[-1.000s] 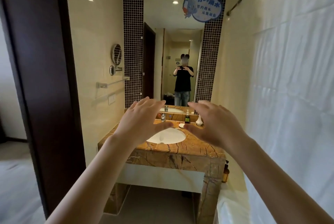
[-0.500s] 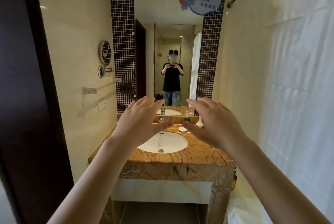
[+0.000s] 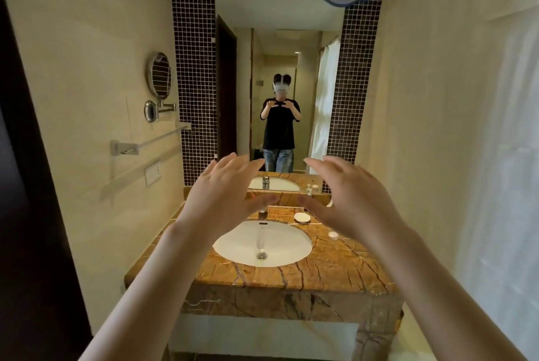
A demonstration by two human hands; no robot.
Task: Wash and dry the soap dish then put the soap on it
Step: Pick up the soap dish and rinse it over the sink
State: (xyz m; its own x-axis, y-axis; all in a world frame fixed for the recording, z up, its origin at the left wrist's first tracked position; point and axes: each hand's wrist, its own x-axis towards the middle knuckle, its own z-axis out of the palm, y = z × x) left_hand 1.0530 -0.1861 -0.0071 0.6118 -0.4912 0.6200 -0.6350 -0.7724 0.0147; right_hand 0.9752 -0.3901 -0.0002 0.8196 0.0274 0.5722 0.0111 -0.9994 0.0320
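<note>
Marble counter [image 3: 329, 270] carries one sink [image 3: 233, 244] and two small white items beside it; above, left hand [image 3: 221, 200] and right hand [image 3: 350, 200] hover empty, fingers spread wide.

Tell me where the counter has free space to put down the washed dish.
Free: the front strip of the counter below the basin, and its left edge. Crowded: right of the tap, where the soap dish and a small round object sit.
</note>
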